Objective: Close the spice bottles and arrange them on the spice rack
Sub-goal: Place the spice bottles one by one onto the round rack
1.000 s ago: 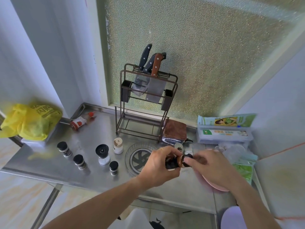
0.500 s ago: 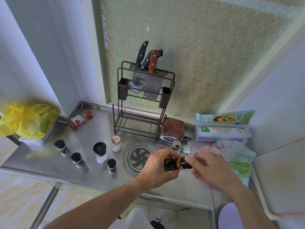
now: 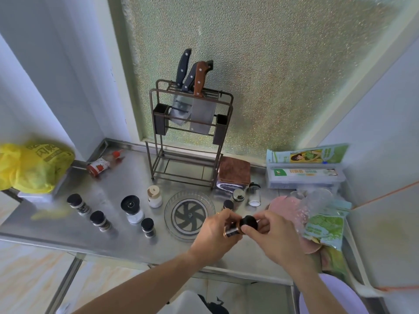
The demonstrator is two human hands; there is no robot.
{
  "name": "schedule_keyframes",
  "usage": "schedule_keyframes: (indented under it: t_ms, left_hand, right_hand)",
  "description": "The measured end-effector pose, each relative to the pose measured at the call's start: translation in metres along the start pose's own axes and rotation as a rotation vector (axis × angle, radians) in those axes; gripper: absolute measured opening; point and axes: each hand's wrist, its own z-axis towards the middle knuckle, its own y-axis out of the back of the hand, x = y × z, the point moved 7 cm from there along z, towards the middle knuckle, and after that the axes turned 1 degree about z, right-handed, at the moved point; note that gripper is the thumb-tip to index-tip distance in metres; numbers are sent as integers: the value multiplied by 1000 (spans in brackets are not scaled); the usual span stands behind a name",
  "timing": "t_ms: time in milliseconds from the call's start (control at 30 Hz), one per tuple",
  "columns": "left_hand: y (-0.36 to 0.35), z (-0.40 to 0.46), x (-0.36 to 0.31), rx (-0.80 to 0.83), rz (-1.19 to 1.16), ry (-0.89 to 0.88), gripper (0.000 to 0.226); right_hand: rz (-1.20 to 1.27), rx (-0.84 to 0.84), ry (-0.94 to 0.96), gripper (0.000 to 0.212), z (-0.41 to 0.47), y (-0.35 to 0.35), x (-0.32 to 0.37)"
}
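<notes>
The small dark spice bottle (image 3: 231,231) is being held on its side in the air, just above the front edge of the steel counter (image 3: 127,177), with the left hand (image 3: 215,236) wrapping curled fingers round its body and the right hand (image 3: 275,234) pinching the black cap (image 3: 249,223) at the bottle's mouth. The capping step appears to be in hand: the cap is sitting at the neck, though whether it is fully screwed home is not visible. The next move is probably calling for a last twist and then a carry back to the wire spice rack (image 3: 190,137), whose lower shelves are standing bare while knives (image 3: 192,87) are hanging in its top. Other bottles are waiting on the counter: three black-capped ones (image 3: 97,219) to the left, a taller grinder (image 3: 132,208) and a white tan-lidded shaker (image 3: 154,197) near them, and a clear jar (image 3: 254,194) with two small ones beside the brown cloth (image 3: 234,172), so most of the arranging seems not yet done. A round glass lid (image 3: 189,214) is lying between the groups, a red sauce bottle (image 3: 102,165) is lying tipped near the corner, a yellow bag (image 3: 29,166) is sitting far left, and boxes (image 3: 303,168) and packets (image 3: 324,225) are crowding the right. Frosted glass (image 3: 260,64) is backing the counter, pale tiles are showing below.
</notes>
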Motion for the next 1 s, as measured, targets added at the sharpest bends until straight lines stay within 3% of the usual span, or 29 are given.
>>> schedule_keyframes:
  t_ms: [200, 567, 767, 900, 1000]
  left_hand:
    - [-45, 14, 43, 220, 285, 232, 43]
    - [-90, 25, 91, 462, 310, 518, 54]
    - [-98, 30, 104, 532, 354, 556, 58]
    - [-94, 34, 108, 483, 363, 563, 53]
    - [-77, 54, 106, 274, 407, 492, 47]
  right_hand:
    - [-26, 32, -134, 39, 31, -70, -52]
    - [-107, 118, -199, 30, 71, -143, -97]
    - [-55, 119, -225, 34, 74, -149, -105]
    - [-41, 178, -235, 46, 70, -150, -107]
    - [55, 209, -253, 67, 77, -140, -113]
